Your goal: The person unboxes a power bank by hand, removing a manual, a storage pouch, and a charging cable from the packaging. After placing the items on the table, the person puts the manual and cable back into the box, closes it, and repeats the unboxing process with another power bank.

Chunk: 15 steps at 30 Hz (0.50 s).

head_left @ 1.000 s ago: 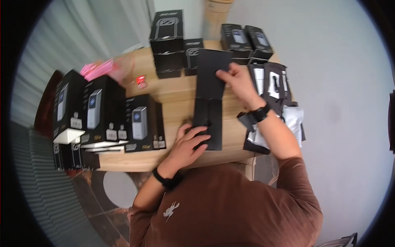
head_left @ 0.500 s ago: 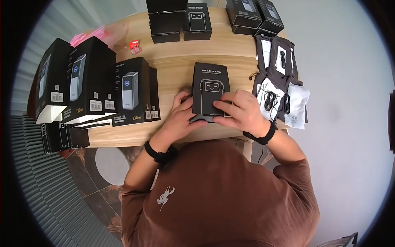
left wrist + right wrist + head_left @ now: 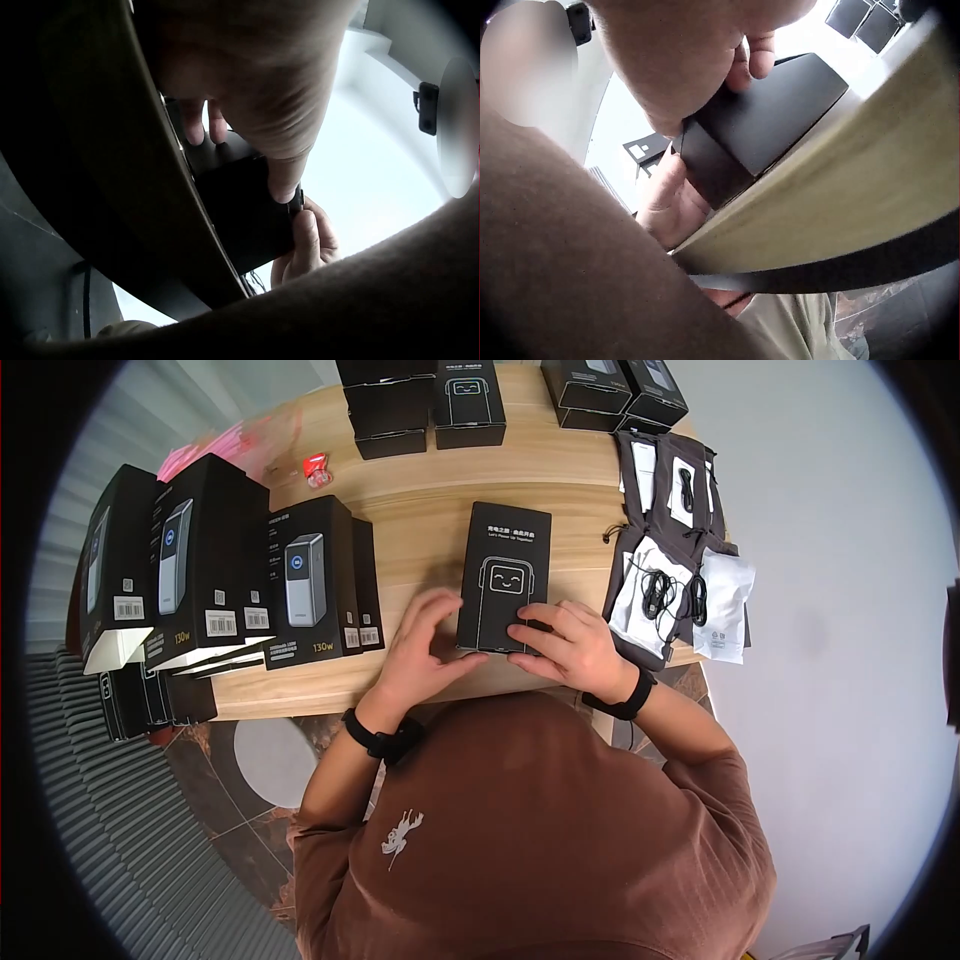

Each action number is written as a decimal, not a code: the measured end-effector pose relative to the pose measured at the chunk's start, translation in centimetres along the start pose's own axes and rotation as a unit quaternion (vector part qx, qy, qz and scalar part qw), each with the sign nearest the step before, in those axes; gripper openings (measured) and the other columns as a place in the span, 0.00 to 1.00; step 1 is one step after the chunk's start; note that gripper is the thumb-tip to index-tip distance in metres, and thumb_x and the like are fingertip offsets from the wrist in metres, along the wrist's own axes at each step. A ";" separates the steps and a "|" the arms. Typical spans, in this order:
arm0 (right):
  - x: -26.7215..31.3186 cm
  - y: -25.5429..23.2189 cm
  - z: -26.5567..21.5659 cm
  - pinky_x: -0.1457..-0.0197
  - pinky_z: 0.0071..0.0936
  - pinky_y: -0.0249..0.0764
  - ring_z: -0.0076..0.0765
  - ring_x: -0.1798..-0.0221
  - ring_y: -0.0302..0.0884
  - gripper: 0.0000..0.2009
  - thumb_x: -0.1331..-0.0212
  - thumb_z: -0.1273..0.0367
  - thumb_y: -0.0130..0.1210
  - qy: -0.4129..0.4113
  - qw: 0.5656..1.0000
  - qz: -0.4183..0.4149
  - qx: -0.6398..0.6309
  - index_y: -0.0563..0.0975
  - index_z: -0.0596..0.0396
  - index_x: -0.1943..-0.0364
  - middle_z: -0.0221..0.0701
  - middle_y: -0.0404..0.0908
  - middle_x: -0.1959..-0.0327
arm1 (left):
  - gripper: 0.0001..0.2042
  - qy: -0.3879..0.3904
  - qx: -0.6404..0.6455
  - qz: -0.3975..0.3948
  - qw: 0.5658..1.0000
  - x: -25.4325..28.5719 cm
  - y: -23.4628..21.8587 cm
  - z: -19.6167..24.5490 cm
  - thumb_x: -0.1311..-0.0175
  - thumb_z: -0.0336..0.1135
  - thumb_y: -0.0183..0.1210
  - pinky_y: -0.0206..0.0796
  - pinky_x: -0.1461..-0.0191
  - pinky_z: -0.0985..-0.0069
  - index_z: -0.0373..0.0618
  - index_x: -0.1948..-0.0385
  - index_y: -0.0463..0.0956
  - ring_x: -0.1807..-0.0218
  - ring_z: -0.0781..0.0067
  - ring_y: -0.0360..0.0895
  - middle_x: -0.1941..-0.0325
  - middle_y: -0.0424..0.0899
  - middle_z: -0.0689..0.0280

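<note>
On the table in front of the person lies a black box [image 3: 505, 545] with a smiling device outline and white lettering on its closed top face. The right hand [image 3: 580, 650] pinches its near right corner, fingertips on the top face and thumb at the near end. Beside the near left corner is the left hand [image 3: 420, 655], thumb stretched along the near end and fingers spread by the left side. The left wrist view shows the left thumb [image 3: 283, 180] against the dark end of the box, close to the right thumb [image 3: 304, 232].
Printed power bank boxes [image 3: 305, 575] stand at the left. More black boxes [image 3: 470, 405] and another pair [image 3: 600, 400] line the back. Dark pouches [image 3: 630, 595] with cables and a white packet [image 3: 725, 605] lie at the right. A small red packet [image 3: 317, 468] sits back left.
The box's long flap, raised and spread out at first, has folded down, and its top now lies flat. The right hand came down to the near edge; the left fingers moved away from the box's side.
</note>
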State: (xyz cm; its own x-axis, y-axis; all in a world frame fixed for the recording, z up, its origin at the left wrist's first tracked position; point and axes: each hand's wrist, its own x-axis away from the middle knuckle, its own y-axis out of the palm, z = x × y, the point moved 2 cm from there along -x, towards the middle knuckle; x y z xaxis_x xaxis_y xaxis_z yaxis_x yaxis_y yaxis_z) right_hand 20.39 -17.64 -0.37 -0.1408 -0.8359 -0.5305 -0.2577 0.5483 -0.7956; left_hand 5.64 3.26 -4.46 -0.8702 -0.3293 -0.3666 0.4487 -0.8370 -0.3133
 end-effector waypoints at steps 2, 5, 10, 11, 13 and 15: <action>0.0 0.0 0.3 0.56 0.32 0.79 0.35 0.59 0.81 0.18 0.44 0.59 0.75 -0.001 1.000 -0.001 -0.017 0.87 0.46 0.50 0.27 0.83 0.47 | 0.28 0.033 -0.037 -0.031 0.998 0.3 0.1 -0.1 0.53 0.32 0.83 0.75 0.36 0.59 0.44 0.46 0.84 0.41 0.53 0.79 0.41 0.76 0.58; 0.4 -0.2 0.6 0.55 0.32 0.81 0.36 0.59 0.82 0.18 0.44 0.59 0.75 -0.009 0.999 -0.009 -0.035 0.87 0.46 0.49 0.28 0.83 0.46 | 0.26 0.073 -0.083 -0.045 0.993 0.4 0.0 -0.1 0.54 0.34 0.84 0.75 0.41 0.61 0.47 0.49 0.86 0.47 0.55 0.77 0.45 0.77 0.59; 0.3 -0.9 0.7 0.54 0.33 0.80 0.36 0.58 0.79 0.18 0.42 0.61 0.74 -0.028 0.999 -0.024 -0.038 0.87 0.44 0.48 0.29 0.82 0.44 | 0.17 0.167 -0.163 -0.033 0.972 -0.1 -0.2 1.2 0.53 0.36 0.83 0.75 0.44 0.63 0.51 0.59 0.90 0.47 0.56 0.76 0.48 0.81 0.63; 0.4 -0.8 0.7 0.54 0.33 0.79 0.36 0.59 0.78 0.18 0.42 0.61 0.74 -0.033 0.998 -0.022 -0.039 0.87 0.44 0.47 0.29 0.82 0.44 | 0.16 0.179 -0.179 -0.032 0.967 0.0 -0.2 1.4 0.52 0.36 0.83 0.75 0.45 0.63 0.51 0.60 0.91 0.47 0.56 0.76 0.48 0.82 0.64; 0.5 -0.7 0.6 0.54 0.32 0.79 0.35 0.58 0.78 0.17 0.43 0.62 0.74 -0.035 0.999 -0.012 -0.034 0.88 0.44 0.49 0.29 0.82 0.45 | 0.14 0.191 -0.192 -0.034 0.962 0.1 -0.2 1.5 0.52 0.35 0.82 0.75 0.45 0.63 0.53 0.62 0.91 0.47 0.57 0.76 0.49 0.83 0.67; 0.6 -0.6 0.4 0.54 0.33 0.79 0.35 0.58 0.78 0.17 0.43 0.63 0.74 -0.026 0.999 -0.011 -0.032 0.88 0.45 0.50 0.29 0.83 0.45 | 0.14 0.193 -0.182 -0.041 0.963 0.2 0.1 1.5 0.52 0.34 0.81 0.75 0.46 0.64 0.54 0.62 0.92 0.48 0.58 0.77 0.50 0.84 0.68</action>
State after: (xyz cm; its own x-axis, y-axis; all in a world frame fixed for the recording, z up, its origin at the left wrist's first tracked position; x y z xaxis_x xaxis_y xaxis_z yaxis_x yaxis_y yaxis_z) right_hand 20.79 -18.48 -0.36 -0.0850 -0.8441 -0.5294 -0.3205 0.5262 -0.7876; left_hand 5.20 2.51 -3.27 -0.7970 -0.0230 -0.6036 0.4845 -0.6212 -0.6160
